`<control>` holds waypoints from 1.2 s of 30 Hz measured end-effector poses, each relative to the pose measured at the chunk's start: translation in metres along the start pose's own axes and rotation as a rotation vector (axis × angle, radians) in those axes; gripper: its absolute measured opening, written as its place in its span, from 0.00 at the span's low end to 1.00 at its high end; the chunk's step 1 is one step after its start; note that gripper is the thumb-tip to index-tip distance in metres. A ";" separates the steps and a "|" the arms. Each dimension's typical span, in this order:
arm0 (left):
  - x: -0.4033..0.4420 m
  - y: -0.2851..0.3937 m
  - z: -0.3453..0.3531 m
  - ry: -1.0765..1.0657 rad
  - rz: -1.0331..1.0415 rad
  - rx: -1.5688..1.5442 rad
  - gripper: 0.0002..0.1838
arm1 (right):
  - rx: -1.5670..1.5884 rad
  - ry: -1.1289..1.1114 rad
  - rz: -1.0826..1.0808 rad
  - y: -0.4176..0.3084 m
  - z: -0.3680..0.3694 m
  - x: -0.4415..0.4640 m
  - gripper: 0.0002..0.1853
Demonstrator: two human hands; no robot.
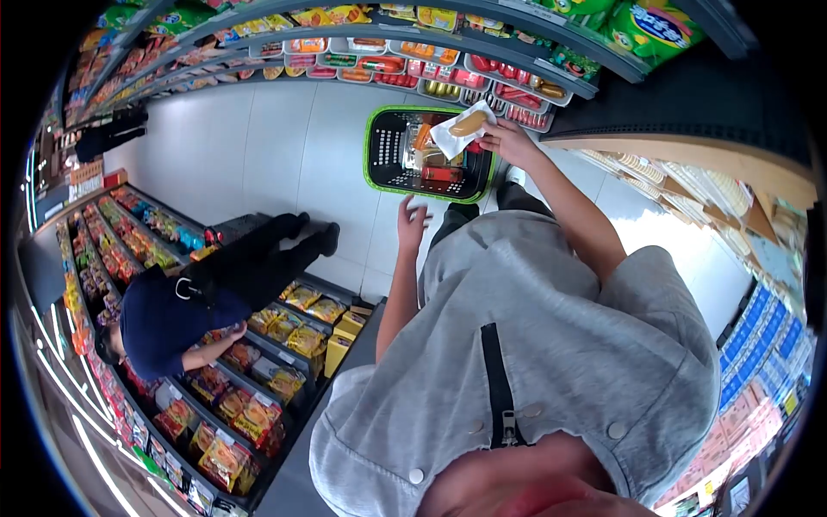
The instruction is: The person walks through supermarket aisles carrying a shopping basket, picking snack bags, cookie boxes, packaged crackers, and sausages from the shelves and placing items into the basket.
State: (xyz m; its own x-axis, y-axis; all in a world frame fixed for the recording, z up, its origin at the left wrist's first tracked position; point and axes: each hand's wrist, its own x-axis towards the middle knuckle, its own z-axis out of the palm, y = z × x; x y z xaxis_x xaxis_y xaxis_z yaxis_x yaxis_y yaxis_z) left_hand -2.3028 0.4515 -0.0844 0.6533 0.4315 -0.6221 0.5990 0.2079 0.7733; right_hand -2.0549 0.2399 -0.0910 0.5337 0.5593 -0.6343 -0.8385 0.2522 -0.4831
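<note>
My right hand (510,144) reaches over the basket with its fingers closed on the edge of a flat white pack (468,126), which carries a tan, sausage-shaped item. The pack is tilted above the basket's far right part. A black shopping basket (385,153) with a bright green rim stands on the floor at my feet. Inside it lie several packaged goods, among them a red pack (442,174) and an orange one (423,135). My left hand (413,224) hovers just outside the near rim, fingers apart and holding nothing.
Shelves with trays of packaged sausages (379,64) run along the far side. At left, a person in dark clothes (185,314) stands by a shelf of yellow and red packets (258,418). Another person (110,138) is farther off. More shelving (689,194) stands at right.
</note>
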 end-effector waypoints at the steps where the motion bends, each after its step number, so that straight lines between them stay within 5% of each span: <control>1: -0.012 -0.031 -0.015 0.051 -0.041 0.027 0.26 | 0.024 0.011 0.007 -0.004 -0.001 0.002 0.14; 3: -0.047 -0.109 -0.049 0.148 -0.165 0.016 0.26 | 0.058 0.052 0.027 -0.007 -0.007 0.013 0.15; 6: -0.136 -0.187 -0.078 0.329 -0.510 -0.143 0.25 | -0.174 0.054 -0.288 0.004 -0.021 0.032 0.15; 8: -0.203 -0.211 -0.077 0.396 -0.657 -0.148 0.24 | -0.677 0.042 -0.734 -0.003 -0.016 0.041 0.09; 10: -0.253 -0.223 -0.066 0.385 -0.698 -0.086 0.22 | -0.862 0.056 -0.682 -0.012 -0.001 0.034 0.09; 11: -0.268 -0.227 -0.059 0.368 -0.701 -0.057 0.21 | -1.016 0.053 -0.829 -0.015 0.005 0.033 0.09; 14: -0.276 -0.231 -0.042 0.319 -0.613 0.022 0.19 | -1.091 0.018 -0.863 -0.010 0.004 0.050 0.08; 20: -0.217 -0.213 -0.039 0.326 -0.385 0.000 0.15 | -0.625 0.496 -0.395 0.056 -0.025 0.154 0.06; 24: -0.188 -0.200 -0.061 0.370 -0.241 -0.056 0.13 | -0.934 0.555 -0.963 0.012 0.041 0.172 0.06; 26: -0.183 -0.193 -0.076 0.342 -0.211 -0.067 0.12 | -0.833 0.496 -1.035 -0.014 0.053 0.201 0.09; 29: -0.196 -0.165 -0.099 0.233 -0.264 -0.010 0.12 | -1.470 0.524 -1.043 -0.031 0.049 0.226 0.18; 30: -0.207 -0.154 -0.108 0.189 -0.297 0.018 0.12 | -1.754 0.629 -0.829 -0.025 0.043 0.243 0.29; 33: -0.240 -0.155 -0.129 0.266 -0.567 0.002 0.13 | -1.968 0.724 -0.625 -0.001 0.015 0.275 0.33; 36: -0.268 -0.163 -0.143 0.235 -0.678 0.012 0.14 | -2.003 0.717 -0.675 0.003 0.032 0.255 0.31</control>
State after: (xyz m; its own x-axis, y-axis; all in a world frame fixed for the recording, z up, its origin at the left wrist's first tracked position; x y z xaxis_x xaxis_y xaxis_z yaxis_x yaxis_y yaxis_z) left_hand -2.6416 0.4280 -0.0266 0.0190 0.3886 -0.9212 0.8439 0.4879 0.2232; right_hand -1.9248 0.4088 -0.2345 0.9358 0.3521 0.0164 0.3500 -0.9226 -0.1620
